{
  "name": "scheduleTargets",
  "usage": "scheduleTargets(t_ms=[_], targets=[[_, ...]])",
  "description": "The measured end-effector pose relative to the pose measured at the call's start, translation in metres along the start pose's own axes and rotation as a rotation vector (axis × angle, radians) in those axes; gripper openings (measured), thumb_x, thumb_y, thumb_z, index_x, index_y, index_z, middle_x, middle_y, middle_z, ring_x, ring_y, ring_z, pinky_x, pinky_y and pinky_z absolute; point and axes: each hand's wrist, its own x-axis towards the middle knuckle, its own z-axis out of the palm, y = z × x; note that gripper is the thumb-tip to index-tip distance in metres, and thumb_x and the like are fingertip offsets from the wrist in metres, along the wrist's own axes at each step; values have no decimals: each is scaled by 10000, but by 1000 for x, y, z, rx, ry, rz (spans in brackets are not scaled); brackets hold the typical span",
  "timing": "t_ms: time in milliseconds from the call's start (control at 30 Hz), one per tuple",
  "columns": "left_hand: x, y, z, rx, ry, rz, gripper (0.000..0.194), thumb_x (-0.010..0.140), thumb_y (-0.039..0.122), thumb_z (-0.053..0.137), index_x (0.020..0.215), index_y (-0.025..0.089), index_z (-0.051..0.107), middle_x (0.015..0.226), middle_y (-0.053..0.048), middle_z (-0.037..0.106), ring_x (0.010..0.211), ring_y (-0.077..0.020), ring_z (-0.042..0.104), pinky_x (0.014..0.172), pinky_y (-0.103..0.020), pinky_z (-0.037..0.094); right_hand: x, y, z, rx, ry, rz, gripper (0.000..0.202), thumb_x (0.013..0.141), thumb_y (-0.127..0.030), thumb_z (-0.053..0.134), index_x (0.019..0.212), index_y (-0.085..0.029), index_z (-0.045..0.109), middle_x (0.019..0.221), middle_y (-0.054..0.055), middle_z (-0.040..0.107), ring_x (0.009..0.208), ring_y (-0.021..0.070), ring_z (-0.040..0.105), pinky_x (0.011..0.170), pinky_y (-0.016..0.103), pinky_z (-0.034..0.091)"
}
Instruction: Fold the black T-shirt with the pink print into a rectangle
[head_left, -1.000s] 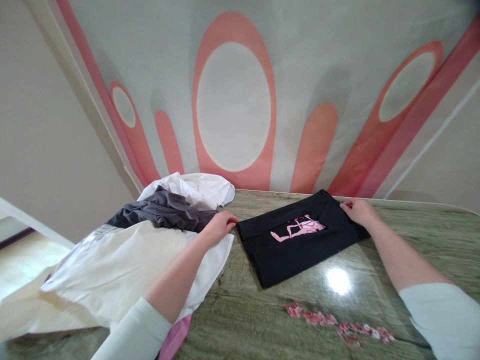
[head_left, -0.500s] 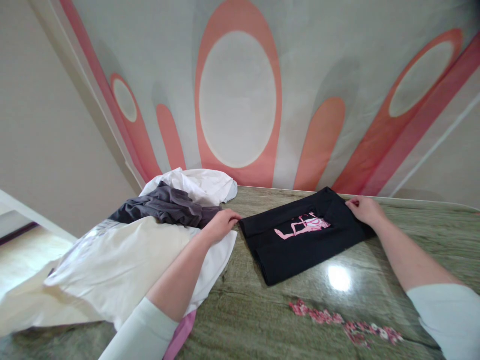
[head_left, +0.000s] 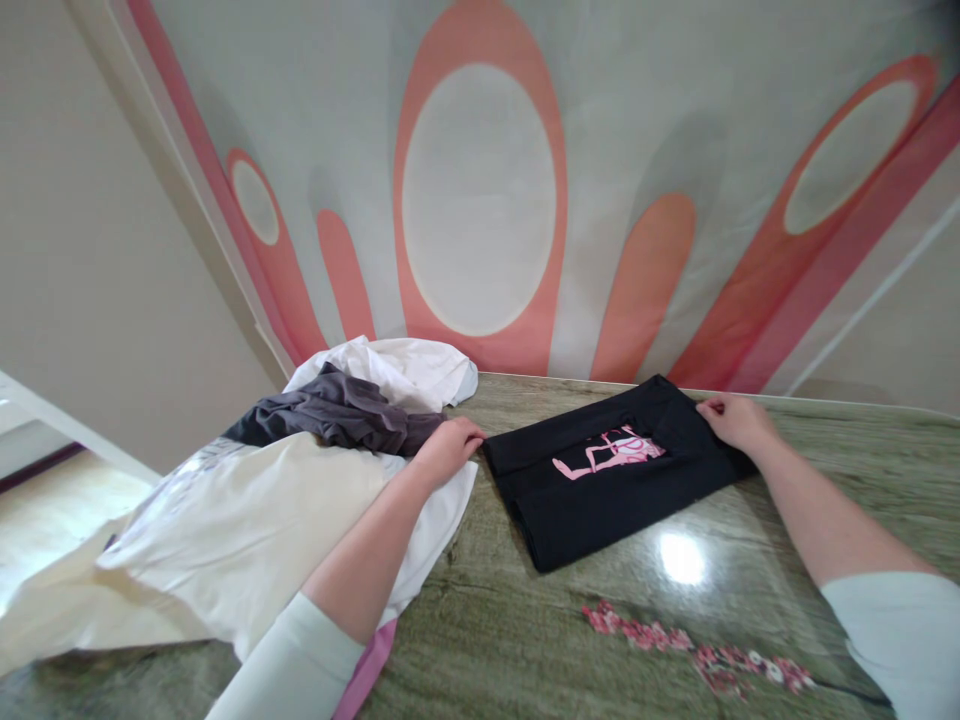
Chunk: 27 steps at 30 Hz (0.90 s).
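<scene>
A black T-shirt (head_left: 600, 510) lies folded into a rough rectangle, slanted on the table, with a pink cartoon figure printed on its upper face. At its left end, my left hand (head_left: 448, 447) pinches the far corner between thumb and fingertips. My right hand (head_left: 739, 420) grips the edge at the right end, fingers closed on the cloth. Both arms reach out in pale sleeves. Close beside my left forearm is a loose heap of clothes, with a cream garment (head_left: 262, 530) in front and a dark grey garment (head_left: 345, 415) across it.
A white garment (head_left: 397, 365) lies at the back of the heap, against the wall. Pink cloth (head_left: 367, 670) shows under my left arm. A blossom sprig (head_left: 675, 640) is on the wood-grain table (head_left: 480, 620), perhaps printed. The wall (head_left: 480, 200) with coral shapes rises behind.
Almost nothing differs. The whole view has shifted slightly to the right; both hands keep their hold on the black T-shirt, which lies as before.
</scene>
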Motion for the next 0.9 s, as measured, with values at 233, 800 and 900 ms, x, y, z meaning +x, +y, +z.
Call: scheduleTargets(t_ms=[233, 800, 900], targets=[[-2, 2, -12, 181, -70, 18, 185, 845, 186, 415, 840, 141, 594, 869, -72, 596, 816, -179, 553, 766, -269, 414, -1, -5, -4, -57, -43, 81, 275, 785, -406, 471, 869, -226, 662, 890, 123, 660, 791, 255, 591, 584, 304, 365], [-6, 24, -13, 130, -68, 136, 419, 814, 102, 368, 1222, 150, 453, 1269, -86, 480, 1192, -177, 406, 1015, -310, 280, -6, -21, -11, -95, 130, -27, 305, 828, -316, 399, 973, -167, 623, 993, 146, 620, 901, 266, 577, 744, 352, 425], [-7, 39, -6, 78, -94, 168, 413, 893, 256, 333, 1290, 164, 400, 1344, -80, 411, 1268, -194, 309, 1053, -352, 208, -10, -43, -13, -52, 177, -175, 375, 851, -298, 370, 1150, -140, 534, 1118, 144, 579, 1021, 255, 533, 877, 355, 391]])
